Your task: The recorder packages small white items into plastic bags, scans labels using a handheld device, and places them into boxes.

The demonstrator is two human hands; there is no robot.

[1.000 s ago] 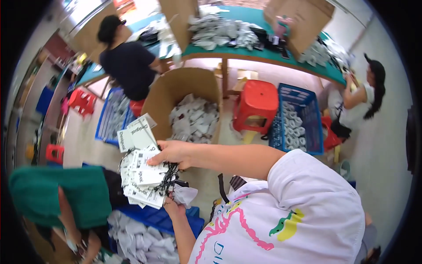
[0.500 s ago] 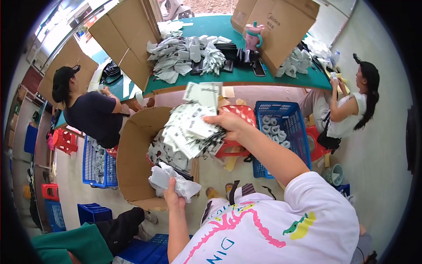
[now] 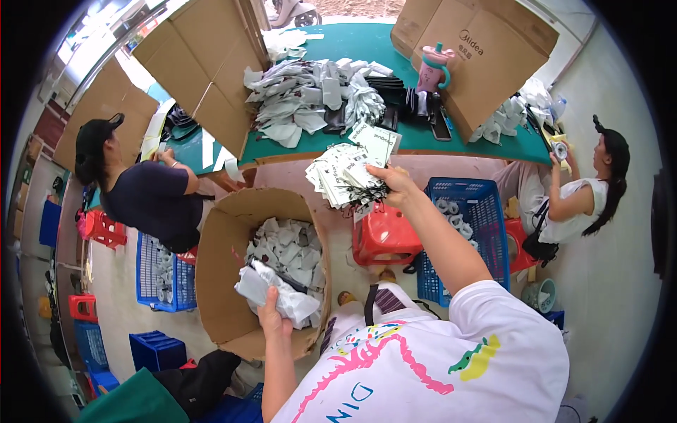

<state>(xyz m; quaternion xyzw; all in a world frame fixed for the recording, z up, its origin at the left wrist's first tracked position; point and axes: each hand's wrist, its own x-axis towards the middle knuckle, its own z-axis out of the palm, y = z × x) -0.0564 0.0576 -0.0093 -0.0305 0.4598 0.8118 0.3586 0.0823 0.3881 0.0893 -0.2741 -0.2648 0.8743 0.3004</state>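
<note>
A thick bunch of white paper hang tags [image 3: 337, 173] with black strings is in my right hand [image 3: 393, 185], fingers closed on its edge. The tags are held in front of the green table's near edge, above a red stool [image 3: 389, 236]. My left hand [image 3: 275, 319] grips a white tissue-wrapped packet [image 3: 285, 299], with something dark showing along its upper side. That packet is over the near part of an open cardboard box [image 3: 220, 243], which contains many crumpled white wrapped pieces [image 3: 282, 247]. What the tissue wraps is hidden.
On the green table [image 3: 345, 46] lie a heap of wrapped packets [image 3: 296, 99], black wallet-like items [image 3: 386, 88], a phone [image 3: 441, 127] and a pink tumbler [image 3: 431, 70]. Blue baskets [image 3: 499, 243] flank me. Two people sit left [image 3: 144, 183] and right [image 3: 575, 197]; green cloth [image 3: 134, 400] shows lower left.
My right hand has carried the tags away from over the box, rightward toward the table edge. The box's contents now show more fully. My left hand still holds the packet.
</note>
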